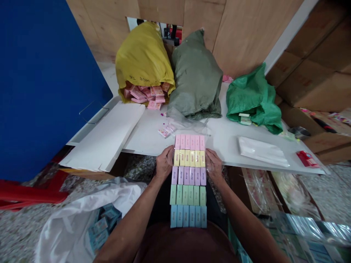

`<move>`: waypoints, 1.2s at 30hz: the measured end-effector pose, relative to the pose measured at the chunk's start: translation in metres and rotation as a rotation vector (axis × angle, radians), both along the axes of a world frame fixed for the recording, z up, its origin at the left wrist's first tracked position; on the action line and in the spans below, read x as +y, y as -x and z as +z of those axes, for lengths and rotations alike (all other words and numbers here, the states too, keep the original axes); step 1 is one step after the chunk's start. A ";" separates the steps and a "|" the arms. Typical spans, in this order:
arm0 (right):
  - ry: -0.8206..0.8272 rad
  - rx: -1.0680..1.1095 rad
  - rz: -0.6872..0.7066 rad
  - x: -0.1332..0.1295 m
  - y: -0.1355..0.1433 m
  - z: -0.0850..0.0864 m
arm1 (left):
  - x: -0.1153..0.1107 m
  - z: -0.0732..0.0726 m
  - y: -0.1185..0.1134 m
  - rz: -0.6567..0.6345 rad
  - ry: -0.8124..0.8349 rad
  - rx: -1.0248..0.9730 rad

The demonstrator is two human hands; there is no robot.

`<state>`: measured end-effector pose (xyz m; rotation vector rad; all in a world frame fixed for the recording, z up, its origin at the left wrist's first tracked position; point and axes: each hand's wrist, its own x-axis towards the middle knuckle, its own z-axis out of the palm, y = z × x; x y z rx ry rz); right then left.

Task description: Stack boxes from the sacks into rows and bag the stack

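Between my two hands lies a block of small boxes (188,179) in rows of pink, yellow, purple, green and blue, from the table edge back to my body. A clear plastic bag (189,126) reaches over the pink and yellow rows. My left hand (164,160) grips the bag's film at the left side of the yellow row, fingers curled. On the right side, my right hand (214,163) holds the film in the same way, its fingers closed beside the yellow and purple rows.
On the white table (153,128) are a yellow sack (145,54) spilling pink boxes, a grey sack (196,76), a green sack (251,95), white sheets (104,135) and a folded white bag (261,150). A white sack (65,226) with blue boxes stands lower left; cartons (309,76) rise at right.
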<state>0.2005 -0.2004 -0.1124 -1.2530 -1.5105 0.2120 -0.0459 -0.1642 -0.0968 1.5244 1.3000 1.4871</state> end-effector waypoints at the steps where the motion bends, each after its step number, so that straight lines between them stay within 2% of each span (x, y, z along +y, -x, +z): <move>1: 0.002 -0.013 0.008 -0.005 -0.001 -0.001 | -0.004 -0.001 0.002 -0.001 0.004 0.009; 4: -0.004 -0.047 0.040 -0.022 -0.003 -0.005 | -0.020 -0.003 0.006 -0.026 -0.005 0.007; 7: -0.031 -0.060 0.049 -0.035 -0.006 -0.010 | -0.033 -0.012 0.009 -0.031 0.003 -0.010; 12: -0.030 -0.017 0.004 -0.038 -0.004 -0.018 | -0.029 -0.032 0.008 0.008 0.018 -0.076; 14: -0.004 0.019 -0.010 -0.034 0.001 -0.018 | -0.020 -0.029 0.006 -0.014 0.015 -0.070; 17: 0.016 0.068 -0.017 -0.024 0.010 -0.015 | -0.010 -0.014 0.003 -0.067 -0.004 -0.009; 20: 0.039 0.132 -0.043 -0.019 0.016 -0.010 | -0.010 -0.001 0.002 -0.090 -0.015 0.011; 22: 0.079 0.161 -0.028 -0.022 0.017 -0.007 | -0.017 -0.002 0.004 -0.090 -0.010 0.017; 28: 0.098 0.153 0.037 -0.042 0.010 -0.013 | -0.047 -0.022 0.010 -0.006 -0.006 0.025; 32: 0.116 0.115 0.047 -0.058 0.010 -0.026 | -0.065 -0.033 0.016 -0.060 -0.033 0.034; 36: 0.135 0.109 0.030 -0.072 0.013 -0.034 | -0.079 -0.046 0.022 -0.094 0.013 0.001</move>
